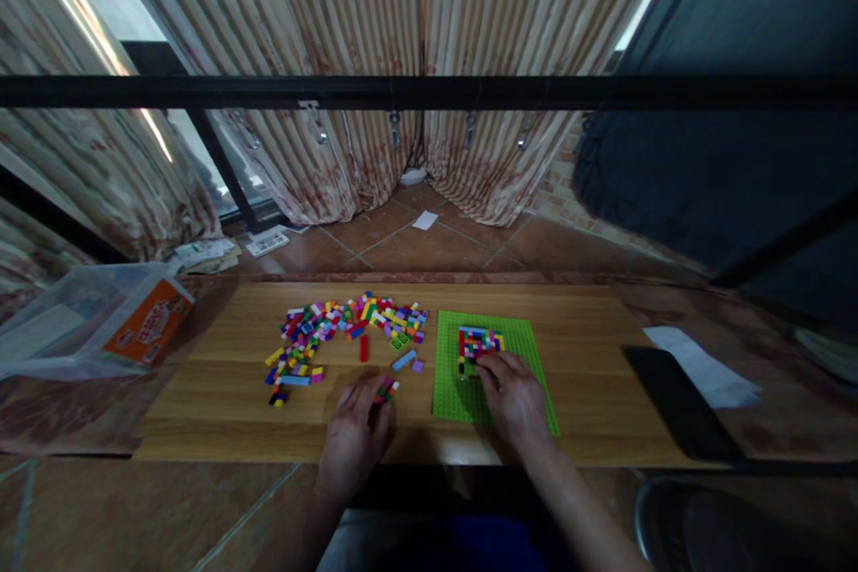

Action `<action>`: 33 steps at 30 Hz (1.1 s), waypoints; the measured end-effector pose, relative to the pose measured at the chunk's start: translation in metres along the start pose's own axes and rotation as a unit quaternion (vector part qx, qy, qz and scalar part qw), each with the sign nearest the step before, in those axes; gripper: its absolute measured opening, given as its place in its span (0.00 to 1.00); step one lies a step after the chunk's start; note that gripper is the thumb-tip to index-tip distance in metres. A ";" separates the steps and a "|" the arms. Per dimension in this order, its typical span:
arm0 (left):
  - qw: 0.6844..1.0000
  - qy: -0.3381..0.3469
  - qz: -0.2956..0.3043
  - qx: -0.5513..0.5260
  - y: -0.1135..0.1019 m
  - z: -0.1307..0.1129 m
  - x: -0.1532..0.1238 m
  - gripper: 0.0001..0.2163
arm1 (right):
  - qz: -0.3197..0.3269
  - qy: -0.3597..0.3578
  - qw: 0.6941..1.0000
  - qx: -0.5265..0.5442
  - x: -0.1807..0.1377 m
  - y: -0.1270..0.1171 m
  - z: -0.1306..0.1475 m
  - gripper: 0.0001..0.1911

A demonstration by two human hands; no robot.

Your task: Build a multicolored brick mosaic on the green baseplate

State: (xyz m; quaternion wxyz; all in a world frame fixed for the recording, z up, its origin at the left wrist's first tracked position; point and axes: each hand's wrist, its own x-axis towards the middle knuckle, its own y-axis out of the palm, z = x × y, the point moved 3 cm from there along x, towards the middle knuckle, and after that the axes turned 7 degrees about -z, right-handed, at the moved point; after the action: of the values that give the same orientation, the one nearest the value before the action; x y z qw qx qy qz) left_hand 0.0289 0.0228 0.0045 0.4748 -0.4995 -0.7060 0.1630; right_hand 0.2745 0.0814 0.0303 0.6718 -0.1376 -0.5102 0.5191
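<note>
A green baseplate [492, 322] lies on the wooden table, bearing a small multicoloured brick build [479, 340]. My right hand [516, 402] reaches over the plate, its thumb and fingers pinched together at the build's near edge. Whatever is between those fingertips is hidden. To the left, my left hand [355, 429] is closed around a few small toy bricks [387, 390], some red, green and white, just above the table. Near it lie a red brick [364, 349], a light blue brick [403, 361] and a purple brick [417, 366].
A loose heap of toy bricks [322, 322] spreads over the left half of the wooden table [583, 349]. Left on the floor stands a clear plastic bin [87, 304] with an orange label. At right are a black flat object [680, 402] and white paper [703, 366].
</note>
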 end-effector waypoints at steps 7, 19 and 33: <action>1.000 0.000 0.004 0.000 -0.001 -0.001 0.000 0.16 | 0.005 -0.006 1.000 -0.006 0.001 -0.002 -0.001 0.12; 1.000 -0.002 0.004 0.003 -0.001 -0.001 0.001 0.15 | -0.027 0.014 1.000 0.008 -0.002 0.004 -0.006 0.12; 1.000 -0.004 0.001 -0.005 -0.002 -0.002 0.000 0.15 | -0.053 -0.035 0.998 0.011 -0.021 0.006 -0.008 0.15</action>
State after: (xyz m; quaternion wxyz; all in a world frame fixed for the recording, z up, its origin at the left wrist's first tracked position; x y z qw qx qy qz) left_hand 0.0296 0.0217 0.0066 0.4695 -0.5022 -0.7080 0.1616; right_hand 0.2786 0.0695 0.0112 0.6817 -0.0847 -0.5339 0.4930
